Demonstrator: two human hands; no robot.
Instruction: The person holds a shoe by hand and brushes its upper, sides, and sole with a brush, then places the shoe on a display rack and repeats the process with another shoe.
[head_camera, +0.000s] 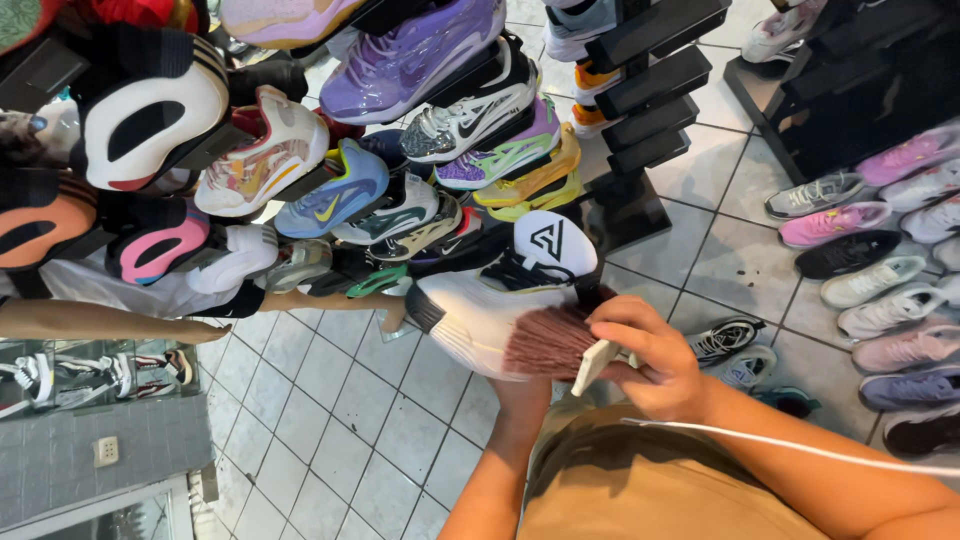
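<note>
Now right hand (648, 358) grips a brush (560, 345) against the white sneaker (480, 310); left unseen.

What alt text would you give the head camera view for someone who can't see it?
A person's right hand sweeps a reddish-bristled brush over a white and black sneaker, which the left hand supports from below. Colourful sneakers fill a wall rack above a white tiled floor.

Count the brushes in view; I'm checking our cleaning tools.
1: a brush with reddish-brown bristles, held in the right hand against the white shoe. Others may be hidden behind the shoe racks.
</note>
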